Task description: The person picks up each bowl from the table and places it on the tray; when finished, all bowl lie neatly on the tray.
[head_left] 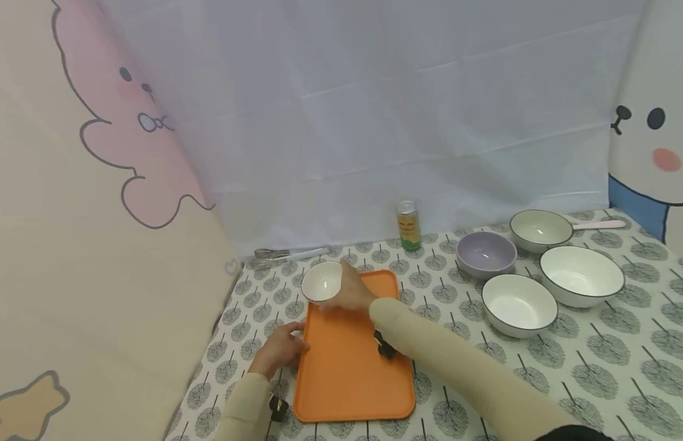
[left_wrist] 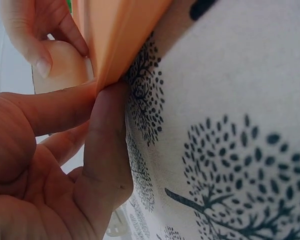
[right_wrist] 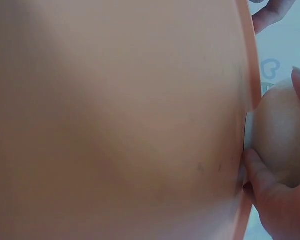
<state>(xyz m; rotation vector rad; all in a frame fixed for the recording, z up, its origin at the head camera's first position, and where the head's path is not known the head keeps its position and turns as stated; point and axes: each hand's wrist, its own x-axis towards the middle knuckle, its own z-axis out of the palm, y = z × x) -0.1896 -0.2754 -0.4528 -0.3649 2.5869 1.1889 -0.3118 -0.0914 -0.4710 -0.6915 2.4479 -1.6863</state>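
Note:
A small white bowl [head_left: 321,282] is at the far left corner of an orange tray [head_left: 352,373], overlapping its rim. My right hand [head_left: 349,291] grips the bowl from its right side; the right wrist view shows fingers and thumb about the bowl's pale outer wall [right_wrist: 280,132], close against the tray's rim [right_wrist: 247,60]. At the tray's left edge is my left hand [head_left: 280,348]. In the left wrist view, the thumb and a finger of that hand [left_wrist: 55,165] pinch the orange rim [left_wrist: 115,40]. The bowl's underside is hidden in the head view.
Whisks [head_left: 288,255] lie behind the tray at the left. A yellow-green can [head_left: 409,226] stands near the back curtain. To the right are a purple bowl [head_left: 486,254], a pale green bowl [head_left: 541,229] with a pink-handled utensil [head_left: 599,225] beside it, and two white bowls [head_left: 520,303].

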